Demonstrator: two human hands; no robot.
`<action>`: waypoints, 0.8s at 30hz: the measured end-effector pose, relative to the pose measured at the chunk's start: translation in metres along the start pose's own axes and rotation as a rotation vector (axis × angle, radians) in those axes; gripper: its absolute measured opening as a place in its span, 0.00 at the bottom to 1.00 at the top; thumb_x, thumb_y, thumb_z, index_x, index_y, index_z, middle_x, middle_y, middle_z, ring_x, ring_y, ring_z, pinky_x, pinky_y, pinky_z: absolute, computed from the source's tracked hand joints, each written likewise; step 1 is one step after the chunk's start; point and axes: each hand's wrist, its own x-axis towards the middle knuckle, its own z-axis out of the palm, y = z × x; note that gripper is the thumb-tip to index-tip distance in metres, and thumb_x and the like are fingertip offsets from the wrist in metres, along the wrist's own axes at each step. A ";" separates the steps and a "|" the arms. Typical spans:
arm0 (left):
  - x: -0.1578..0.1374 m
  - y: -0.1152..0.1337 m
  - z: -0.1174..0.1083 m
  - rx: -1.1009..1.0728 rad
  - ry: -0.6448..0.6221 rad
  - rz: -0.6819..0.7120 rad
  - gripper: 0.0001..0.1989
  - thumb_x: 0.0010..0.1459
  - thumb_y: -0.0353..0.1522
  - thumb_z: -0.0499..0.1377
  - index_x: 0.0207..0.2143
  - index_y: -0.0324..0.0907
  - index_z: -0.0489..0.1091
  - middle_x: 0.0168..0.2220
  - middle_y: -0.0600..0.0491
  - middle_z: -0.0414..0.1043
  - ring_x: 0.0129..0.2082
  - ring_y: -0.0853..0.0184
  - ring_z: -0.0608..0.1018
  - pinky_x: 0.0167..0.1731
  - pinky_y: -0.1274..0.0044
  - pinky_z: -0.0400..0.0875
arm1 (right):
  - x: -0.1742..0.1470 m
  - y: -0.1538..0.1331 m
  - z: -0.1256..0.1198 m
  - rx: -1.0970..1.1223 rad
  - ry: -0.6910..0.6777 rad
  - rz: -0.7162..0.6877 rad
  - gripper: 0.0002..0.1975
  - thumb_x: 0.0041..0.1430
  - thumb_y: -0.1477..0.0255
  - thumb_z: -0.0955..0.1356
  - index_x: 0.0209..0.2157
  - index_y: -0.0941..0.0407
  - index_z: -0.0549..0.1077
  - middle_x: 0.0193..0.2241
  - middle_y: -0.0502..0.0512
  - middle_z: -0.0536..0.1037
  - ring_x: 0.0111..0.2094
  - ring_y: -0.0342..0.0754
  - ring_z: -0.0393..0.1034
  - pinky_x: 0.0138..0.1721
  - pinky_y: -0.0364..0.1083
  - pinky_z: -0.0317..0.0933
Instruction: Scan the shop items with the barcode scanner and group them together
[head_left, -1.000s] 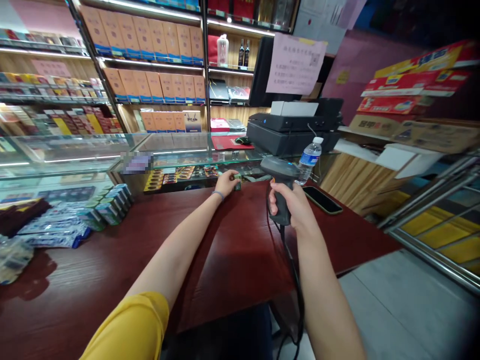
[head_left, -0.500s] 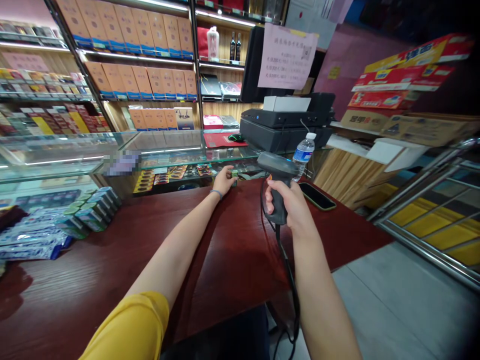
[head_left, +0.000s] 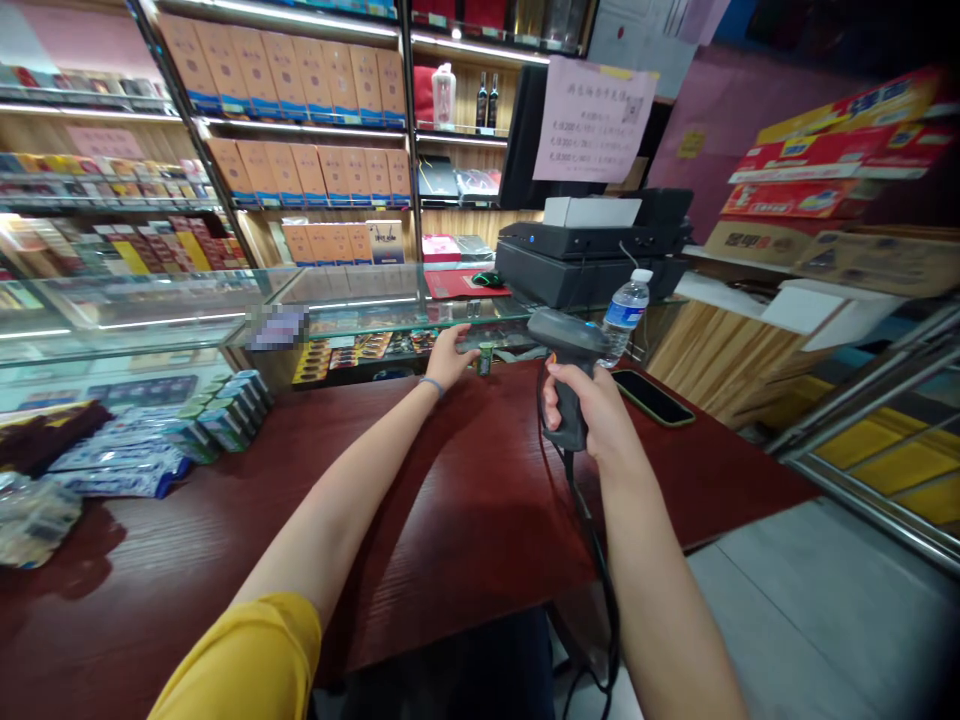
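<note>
My right hand (head_left: 585, 405) is wrapped round the grip of a dark barcode scanner (head_left: 568, 375), held over the reddish-brown counter with its head towards the left. A black cable hangs from the grip's lower end. Near the far edge of the counter, my left hand (head_left: 451, 357) has its fingers apart and holds nothing. Just right of those fingers a small green box (head_left: 485, 358) stands upright, apart from the hand. Behind the scanner is a water bottle (head_left: 626, 312) with a blue label. A phone (head_left: 652, 397) lies on the counter to the right.
Several small green boxes (head_left: 225, 412) stand at the left beside blue-and-white packets (head_left: 120, 450). A glass display case (head_left: 360, 290) runs along the back. A monitor (head_left: 521, 140) and black cash drawer (head_left: 555, 270) stand behind the scanner. A metal rail (head_left: 877, 480) is at the right.
My left hand has let go of the small green box and drawn slightly left of it. The scanner stays in my right hand. The whole view has shifted a little to the left.
</note>
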 end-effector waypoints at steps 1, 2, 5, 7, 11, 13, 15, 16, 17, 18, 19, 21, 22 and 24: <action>-0.002 0.007 -0.010 0.003 0.003 0.018 0.27 0.50 0.28 0.67 0.54 0.42 0.69 0.52 0.43 0.69 0.49 0.59 0.76 0.45 0.68 0.75 | 0.000 0.001 0.001 0.002 -0.011 0.008 0.10 0.54 0.64 0.71 0.33 0.53 0.68 0.17 0.43 0.68 0.13 0.41 0.60 0.14 0.41 0.58; -0.005 0.015 -0.022 0.007 0.006 0.036 0.26 0.51 0.28 0.66 0.53 0.42 0.69 0.52 0.43 0.70 0.48 0.59 0.76 0.44 0.68 0.76 | 0.000 0.001 0.002 0.004 -0.022 0.017 0.11 0.54 0.64 0.71 0.34 0.53 0.68 0.17 0.43 0.69 0.12 0.41 0.60 0.14 0.41 0.57; -0.017 0.039 -0.061 0.035 0.022 0.087 0.21 0.53 0.28 0.65 0.51 0.41 0.71 0.49 0.44 0.72 0.48 0.60 0.77 0.45 0.69 0.76 | -0.003 0.003 0.009 0.008 -0.053 0.040 0.11 0.53 0.64 0.71 0.36 0.53 0.69 0.17 0.43 0.69 0.13 0.41 0.60 0.14 0.41 0.57; -0.028 0.054 -0.090 0.067 0.038 0.106 0.19 0.54 0.29 0.65 0.50 0.40 0.72 0.48 0.45 0.73 0.47 0.61 0.77 0.45 0.69 0.76 | -0.006 0.004 0.016 0.006 -0.083 0.059 0.11 0.53 0.65 0.71 0.36 0.54 0.69 0.17 0.44 0.69 0.13 0.41 0.60 0.14 0.41 0.57; -0.057 0.078 -0.154 0.162 0.056 0.120 0.16 0.56 0.30 0.64 0.48 0.40 0.73 0.47 0.46 0.73 0.46 0.62 0.77 0.44 0.71 0.76 | -0.016 0.008 0.035 -0.008 -0.168 0.082 0.11 0.55 0.65 0.71 0.37 0.54 0.69 0.17 0.45 0.69 0.13 0.42 0.61 0.15 0.42 0.57; -0.074 0.087 -0.187 0.217 0.068 0.125 0.16 0.56 0.31 0.64 0.48 0.40 0.73 0.46 0.46 0.74 0.45 0.62 0.77 0.44 0.72 0.76 | -0.022 0.011 0.046 -0.017 -0.213 0.099 0.10 0.56 0.65 0.71 0.37 0.54 0.70 0.18 0.46 0.69 0.14 0.43 0.61 0.16 0.43 0.57; -0.092 0.093 -0.221 0.291 0.090 0.123 0.15 0.57 0.32 0.64 0.47 0.41 0.74 0.45 0.47 0.75 0.45 0.63 0.77 0.44 0.72 0.76 | -0.028 0.014 0.057 -0.018 -0.254 0.128 0.10 0.56 0.65 0.71 0.37 0.53 0.70 0.18 0.46 0.69 0.14 0.43 0.61 0.16 0.44 0.57; -0.101 0.094 -0.237 0.337 0.104 0.119 0.15 0.57 0.32 0.64 0.47 0.41 0.74 0.45 0.47 0.75 0.45 0.63 0.77 0.44 0.73 0.76 | -0.031 0.016 0.062 -0.018 -0.274 0.143 0.10 0.56 0.65 0.72 0.37 0.53 0.70 0.18 0.47 0.69 0.14 0.43 0.61 0.16 0.44 0.57; -0.110 0.095 -0.254 0.386 0.122 0.113 0.15 0.57 0.33 0.63 0.47 0.41 0.74 0.45 0.48 0.75 0.44 0.63 0.77 0.44 0.73 0.75 | -0.032 0.019 0.066 -0.019 -0.297 0.159 0.11 0.55 0.64 0.72 0.37 0.53 0.71 0.18 0.47 0.69 0.14 0.43 0.62 0.16 0.44 0.57; -0.119 0.094 -0.269 0.438 0.142 0.107 0.14 0.57 0.33 0.63 0.47 0.42 0.74 0.45 0.48 0.75 0.44 0.64 0.77 0.43 0.73 0.75 | -0.033 0.021 0.070 -0.022 -0.319 0.173 0.11 0.55 0.63 0.72 0.37 0.53 0.71 0.18 0.47 0.69 0.13 0.43 0.62 0.16 0.44 0.57; -0.129 0.092 -0.284 0.487 0.164 0.100 0.14 0.58 0.33 0.63 0.47 0.42 0.74 0.45 0.49 0.75 0.44 0.64 0.77 0.42 0.74 0.75 | -0.034 0.024 0.073 -0.029 -0.339 0.183 0.11 0.55 0.63 0.72 0.36 0.53 0.72 0.18 0.48 0.69 0.13 0.44 0.62 0.16 0.45 0.57; -0.146 0.086 -0.311 0.569 0.206 0.079 0.13 0.58 0.34 0.62 0.46 0.43 0.74 0.44 0.50 0.75 0.44 0.64 0.77 0.40 0.75 0.76 | -0.035 0.029 0.079 -0.048 -0.383 0.200 0.12 0.55 0.62 0.73 0.36 0.53 0.72 0.18 0.48 0.69 0.13 0.44 0.62 0.16 0.45 0.57; -0.155 0.083 -0.323 0.604 0.224 0.068 0.13 0.58 0.34 0.61 0.46 0.43 0.75 0.43 0.50 0.75 0.43 0.64 0.77 0.40 0.75 0.76 | -0.035 0.031 0.081 -0.056 -0.405 0.204 0.12 0.55 0.61 0.73 0.36 0.53 0.72 0.18 0.48 0.69 0.13 0.44 0.62 0.16 0.45 0.57; -0.171 0.075 -0.346 0.668 0.241 0.045 0.13 0.59 0.34 0.61 0.46 0.44 0.75 0.42 0.50 0.74 0.43 0.65 0.77 0.40 0.74 0.76 | -0.036 0.035 0.083 -0.072 -0.443 0.202 0.13 0.55 0.60 0.73 0.36 0.54 0.71 0.18 0.47 0.69 0.13 0.43 0.62 0.16 0.44 0.57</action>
